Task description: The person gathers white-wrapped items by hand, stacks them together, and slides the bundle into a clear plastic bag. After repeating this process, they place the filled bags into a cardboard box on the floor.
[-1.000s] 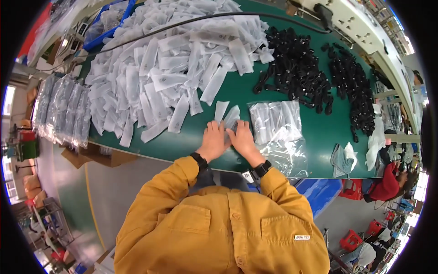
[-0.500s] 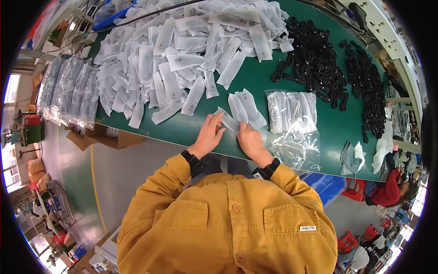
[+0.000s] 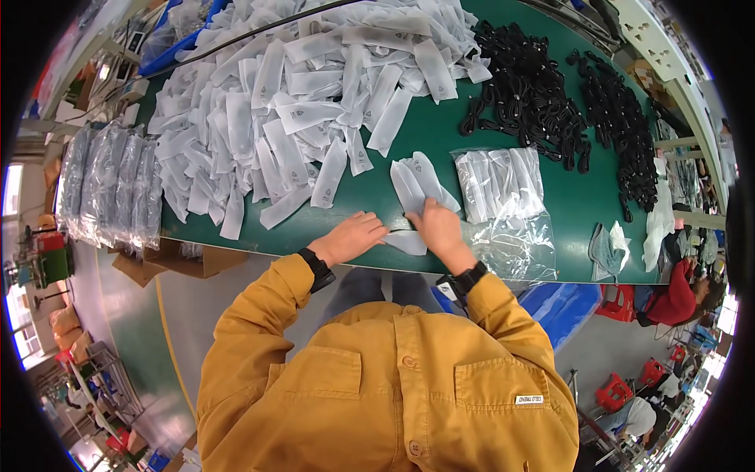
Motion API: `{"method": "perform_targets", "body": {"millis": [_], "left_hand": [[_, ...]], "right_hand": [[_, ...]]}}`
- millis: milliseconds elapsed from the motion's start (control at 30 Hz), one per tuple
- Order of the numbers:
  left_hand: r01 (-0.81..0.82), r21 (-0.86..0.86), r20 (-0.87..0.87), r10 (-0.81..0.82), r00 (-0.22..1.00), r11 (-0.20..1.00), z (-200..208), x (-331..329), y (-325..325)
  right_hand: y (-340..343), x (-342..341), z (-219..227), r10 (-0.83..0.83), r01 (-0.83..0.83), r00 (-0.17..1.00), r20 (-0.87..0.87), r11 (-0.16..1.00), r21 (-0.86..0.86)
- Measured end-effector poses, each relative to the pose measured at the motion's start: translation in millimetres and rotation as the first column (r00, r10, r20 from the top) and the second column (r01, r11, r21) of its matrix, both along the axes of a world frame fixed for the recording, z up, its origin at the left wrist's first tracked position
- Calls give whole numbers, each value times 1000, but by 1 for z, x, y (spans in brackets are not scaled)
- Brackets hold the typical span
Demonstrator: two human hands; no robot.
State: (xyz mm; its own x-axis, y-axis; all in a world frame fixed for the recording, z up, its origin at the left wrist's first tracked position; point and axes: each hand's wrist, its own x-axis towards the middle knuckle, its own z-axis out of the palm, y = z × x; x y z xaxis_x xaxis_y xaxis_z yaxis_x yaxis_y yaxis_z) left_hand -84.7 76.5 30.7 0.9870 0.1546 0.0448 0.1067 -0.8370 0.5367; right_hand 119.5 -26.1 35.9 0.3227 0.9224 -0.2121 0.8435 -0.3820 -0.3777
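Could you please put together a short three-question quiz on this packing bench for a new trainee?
1. True or false: the left hand and the right hand both rest near the front edge of the green table.
2. What lies right of the small fan of white sachets? A) a clear bag of sachets B) a red crate C) a roll of tape
3. Fill in: the heap of cable bundles on the far right of the table is coloured ____.

Key: 1 true; 2 A; 3 black.
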Motion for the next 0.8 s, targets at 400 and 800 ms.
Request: {"method": "perform_targets", "body": {"millis": [400, 800], "left_hand": [[-33, 71, 202, 18, 979, 997, -16, 7, 9], [-73, 52, 241, 58, 969, 996, 10, 15, 2]], "right_hand": [[-23, 9, -23, 335, -288, 894, -296, 938, 192], [-19, 26, -48, -2, 53, 990, -143, 935, 351]]}}
